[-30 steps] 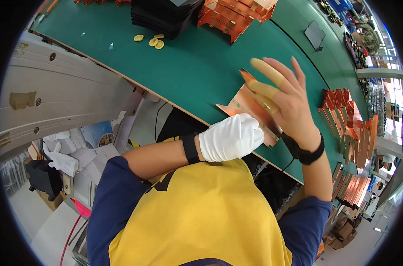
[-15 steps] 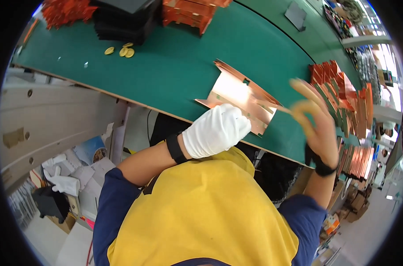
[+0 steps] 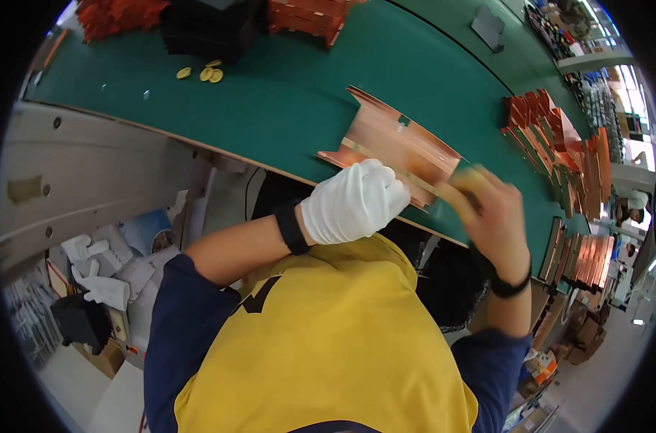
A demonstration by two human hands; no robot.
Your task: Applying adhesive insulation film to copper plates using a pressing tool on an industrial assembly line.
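Gloved left hand (image 3: 355,202), tightly curled, grips copper sheet (image 3: 393,137).

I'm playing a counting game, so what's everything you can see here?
panel: 1, copper, by both hands
table: 1, green, across the middle
finger cots: about 4, yellow, table's left part
dark stack: 1, black, behind the cots
pile: 1, orange, top left
copper stack: 1, copper, top middle
copper parts: many, copper, right side
plate: 1, grey, top right
frame: 1, grey, left
loose gloves: some, white, lower left
box: 1, black, beside loose gloves
cartons: several, brown, lower right
shirt: 1, yellow and navy, bottom middle
wristbands: 2, black, one per wrist
left hand: 1, white-gloved, at the panel's near edge
right hand: 1, partly yellow-covered, blurred, at the panel's right end
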